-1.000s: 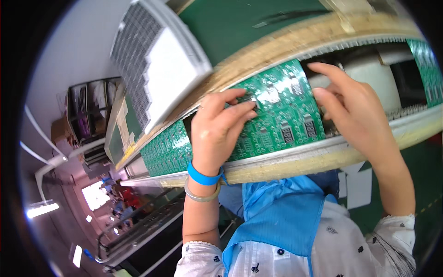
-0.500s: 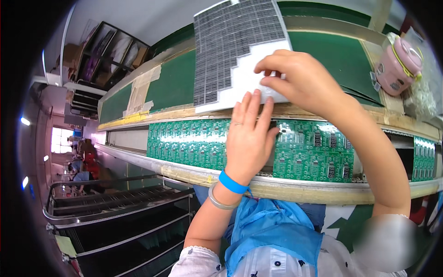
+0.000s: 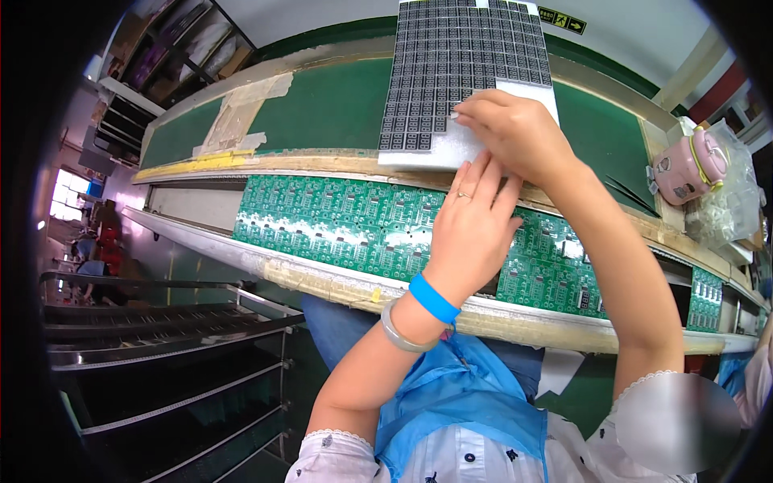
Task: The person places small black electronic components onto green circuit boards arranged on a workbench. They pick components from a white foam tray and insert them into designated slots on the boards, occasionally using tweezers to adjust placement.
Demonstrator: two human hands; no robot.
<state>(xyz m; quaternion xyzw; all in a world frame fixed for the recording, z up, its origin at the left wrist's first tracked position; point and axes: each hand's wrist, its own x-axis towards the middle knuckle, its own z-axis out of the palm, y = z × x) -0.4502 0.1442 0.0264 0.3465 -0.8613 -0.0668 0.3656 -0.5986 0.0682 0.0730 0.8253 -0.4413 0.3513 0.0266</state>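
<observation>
A white foam tray (image 3: 527,97) carries rows of small black digit displays (image 3: 435,72), with a stepped edge bordering its bare part. My right hand (image 3: 519,133) reaches over the foam, thumb and fingers pinched at that stepped edge. A small pale bit shows at the fingertips; what it is I cannot make out. Below it, my left hand (image 3: 479,221) lies with fingers stretched out, fingertips close to the foam's near edge, over a row of green circuit boards (image 3: 338,221). It covers part of the boards. Some boards on the right bear digit displays.
The boards sit between metal rails (image 3: 266,270) along the bench. Behind them runs a green shelf (image 3: 322,121) with a wooden edge. A pink container (image 3: 688,169) and clear plastic bags (image 3: 729,209) stand at the right. A black rack (image 3: 169,362) is at lower left.
The whole view has shifted, and the foam tray appears farther right. My right fingertips have gone from over the bare foam to the displays' stepped edge and closed. My left hand stays stretched out.
</observation>
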